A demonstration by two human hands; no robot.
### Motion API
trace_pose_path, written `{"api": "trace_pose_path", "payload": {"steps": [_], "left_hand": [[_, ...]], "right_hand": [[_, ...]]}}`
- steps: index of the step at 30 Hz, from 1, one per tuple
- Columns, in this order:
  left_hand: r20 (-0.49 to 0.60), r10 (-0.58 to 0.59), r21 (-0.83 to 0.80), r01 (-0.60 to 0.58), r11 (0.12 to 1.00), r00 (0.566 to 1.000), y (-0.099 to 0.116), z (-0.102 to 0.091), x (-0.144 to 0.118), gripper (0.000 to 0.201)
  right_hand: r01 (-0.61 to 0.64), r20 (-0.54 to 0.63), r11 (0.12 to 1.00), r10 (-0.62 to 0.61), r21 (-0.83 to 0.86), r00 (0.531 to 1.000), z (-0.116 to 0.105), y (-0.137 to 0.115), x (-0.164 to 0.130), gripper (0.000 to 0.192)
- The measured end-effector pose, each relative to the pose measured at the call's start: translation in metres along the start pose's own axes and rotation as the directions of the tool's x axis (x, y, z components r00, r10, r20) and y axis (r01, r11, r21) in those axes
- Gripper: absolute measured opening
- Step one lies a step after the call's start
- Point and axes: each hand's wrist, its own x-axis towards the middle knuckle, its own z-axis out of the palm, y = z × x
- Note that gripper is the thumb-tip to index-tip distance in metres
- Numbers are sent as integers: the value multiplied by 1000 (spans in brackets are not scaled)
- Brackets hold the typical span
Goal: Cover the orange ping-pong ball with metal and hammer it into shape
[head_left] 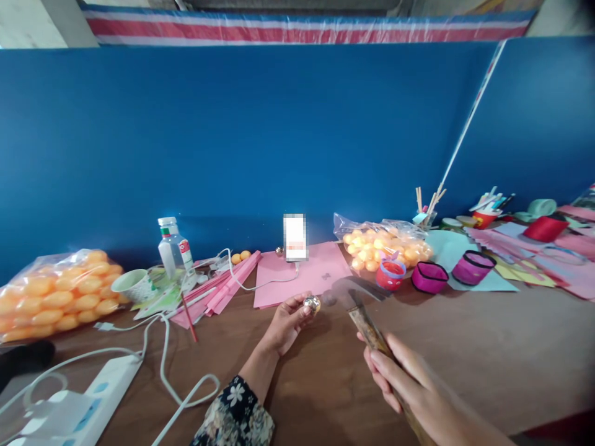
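Between the thumb and fingers of my left hand (pixel 284 327) is a small shiny gold-silver ball (pixel 313 304), held a little above the brown table (pixel 325 384). My right hand (pixel 406 375) is wrapped round the worn wooden handle of a hammer (pixel 369 328). The blurred metal head of the hammer points left toward the ball, with a small gap between them. Behind the ball lies a sheet of pink paper (pixel 274 282).
A phone (pixel 295 238) on a white cable stands at the back. Bags of orange balls (pixel 65 288) flank the space, the other bag (pixel 372 241) at right. Left are a glass bottle (pixel 171 248), a paper cup (pixel 134 285) and a power strip (pixel 106 390); right, purple rings (pixel 430 277).
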Motion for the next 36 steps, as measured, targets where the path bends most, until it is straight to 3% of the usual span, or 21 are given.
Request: {"api": "trace_pose_path", "payload": {"steps": [5,11,15,21,26,31,36], "left_hand": [[53,-13,31,12,999,999,-3,-1,1,43],[8,29,21,-29,999,1000,-3,-1,2,37],[25,16,59,-17,998,1000,-3,1,1,34],[31,34,80,-36,996,999,-3,2,1,23],[46,26,91,-30,995,999,-4,1,-1,24],[5,21,90,-22,996,1000,-2,3,-1,25],[76,11,95,-18,995,997,-2,5,-3,23]], "right_hand": [[-30,47,999,32,-29,998,1,-2,7,28],[39,-47,989,-46,-140,998,2,0,5,32],[10,-22,975,-15,-224,1000,4,8,8,31],[32,-81,987,-46,-158,996,9,10,6,32],[33,-16,989,-36,-145,999,12,3,9,29],[82,-41,993,-86,-85,995,11,0,8,29],[46,-9,997,-47,-68,999,15,6,9,28]]}}
